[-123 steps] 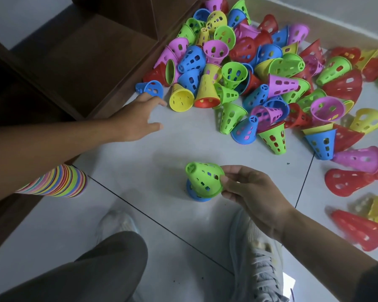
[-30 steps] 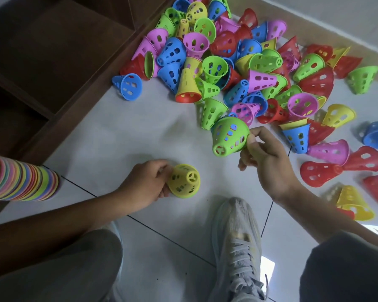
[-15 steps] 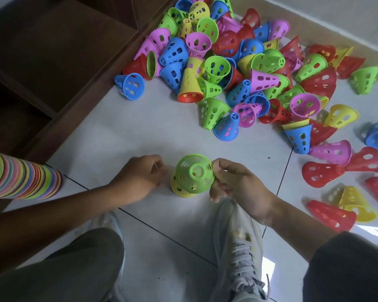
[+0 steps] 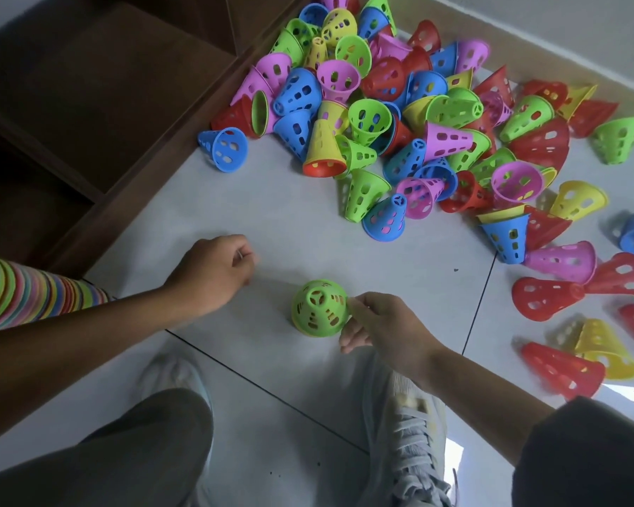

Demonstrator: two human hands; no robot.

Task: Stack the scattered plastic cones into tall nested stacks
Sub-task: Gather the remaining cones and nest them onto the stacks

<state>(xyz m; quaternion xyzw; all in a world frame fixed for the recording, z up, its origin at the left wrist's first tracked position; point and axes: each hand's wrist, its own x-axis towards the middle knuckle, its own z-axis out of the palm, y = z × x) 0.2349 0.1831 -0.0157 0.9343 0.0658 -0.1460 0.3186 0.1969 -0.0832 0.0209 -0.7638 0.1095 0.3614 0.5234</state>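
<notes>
Head view: right hand (image 4: 385, 325) pinches green cone (image 4: 319, 308) rim, seated on a yellow one — press straight down, release; left hand (image 4: 213, 268) loosely curled, holding nothing.

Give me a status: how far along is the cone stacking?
Early. Done: one long multicoloured stack lies at the left edge. In hand: the right hand holds a green cone set over a yellow one, starting a new stack; the left hand holds nothing. Left: the big loose pile, dozens of cones.
</notes>
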